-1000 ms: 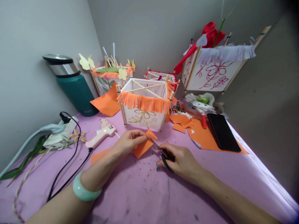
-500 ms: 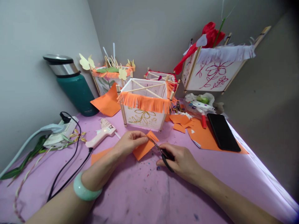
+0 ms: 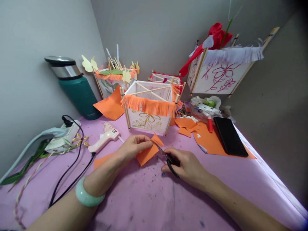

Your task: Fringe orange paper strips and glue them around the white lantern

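Note:
Between thumb and fingers, my left hand (image 3: 138, 144) pinches a small piece of orange paper (image 3: 147, 156) just above the table. My right hand (image 3: 186, 162) is closed on black-handled scissors (image 3: 173, 164), whose blades reach left across the paper close to my left fingertips. A narrow part of the paper stands off beyond the blades. Right behind my hands stands a lantern (image 3: 149, 120) of wooden sticks and white panels, with a gold flower drawing and an orange paper fringe (image 3: 149, 105) along its top edge.
On the left are a pink glue gun (image 3: 104, 140), a power strip (image 3: 64, 138) with cables and a teal bottle (image 3: 78, 94). Orange scraps (image 3: 185, 123), a red-capped marker (image 3: 210, 124) and a black phone (image 3: 229, 136) lie right. Another lantern (image 3: 218, 72) hangs at upper right.
The scissor blades have shifted very slightly against the paper, and the narrow part beyond them now stands a little further apart. Both hands keep nearly the same place.

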Demonstrator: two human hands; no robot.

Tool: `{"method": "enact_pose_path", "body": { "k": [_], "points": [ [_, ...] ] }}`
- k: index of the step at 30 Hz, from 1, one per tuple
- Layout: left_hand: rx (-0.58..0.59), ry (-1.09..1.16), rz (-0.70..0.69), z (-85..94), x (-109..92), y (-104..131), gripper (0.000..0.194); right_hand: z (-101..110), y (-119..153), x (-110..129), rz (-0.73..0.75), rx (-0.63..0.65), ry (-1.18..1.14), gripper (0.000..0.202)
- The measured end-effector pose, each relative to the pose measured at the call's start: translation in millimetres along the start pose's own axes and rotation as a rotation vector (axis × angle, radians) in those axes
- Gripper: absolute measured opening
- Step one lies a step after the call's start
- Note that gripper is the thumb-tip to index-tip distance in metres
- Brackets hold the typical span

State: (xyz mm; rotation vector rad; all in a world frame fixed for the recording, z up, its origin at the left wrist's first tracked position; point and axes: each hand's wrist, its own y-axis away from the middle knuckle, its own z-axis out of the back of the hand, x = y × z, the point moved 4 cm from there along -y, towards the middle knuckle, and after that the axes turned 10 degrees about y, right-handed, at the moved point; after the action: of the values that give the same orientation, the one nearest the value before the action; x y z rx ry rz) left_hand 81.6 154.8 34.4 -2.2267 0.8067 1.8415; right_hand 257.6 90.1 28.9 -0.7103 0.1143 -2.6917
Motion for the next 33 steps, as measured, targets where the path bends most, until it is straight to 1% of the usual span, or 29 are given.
{"method": "enact_pose_path", "body": {
  "k": [5,8,17,27,33],
  "points": [
    [-0.065,0.072,-0.027,10.5,3,-4,0.024,2,1,1,-0.009,0.027,-0.016,0.028],
    [-0.088,0.122,-0.038,13.6,5,-5,0.023,2,2,1,-0.005,0.033,-0.020,0.028],
    [-0.092,0.077,-0.041,7.1,2,-3,0.024,1,1,2,-0.014,0.026,-0.019,0.027],
    [-0.074,0.066,-0.046,8.9,5,-4,0.025,1,1,2,-0.007,0.014,-0.014,0.026],
    [-0.086,0.073,-0.040,7.6,3,-3,0.022,1,1,1,-0.007,0.023,-0.026,0.027]
  ]
}}
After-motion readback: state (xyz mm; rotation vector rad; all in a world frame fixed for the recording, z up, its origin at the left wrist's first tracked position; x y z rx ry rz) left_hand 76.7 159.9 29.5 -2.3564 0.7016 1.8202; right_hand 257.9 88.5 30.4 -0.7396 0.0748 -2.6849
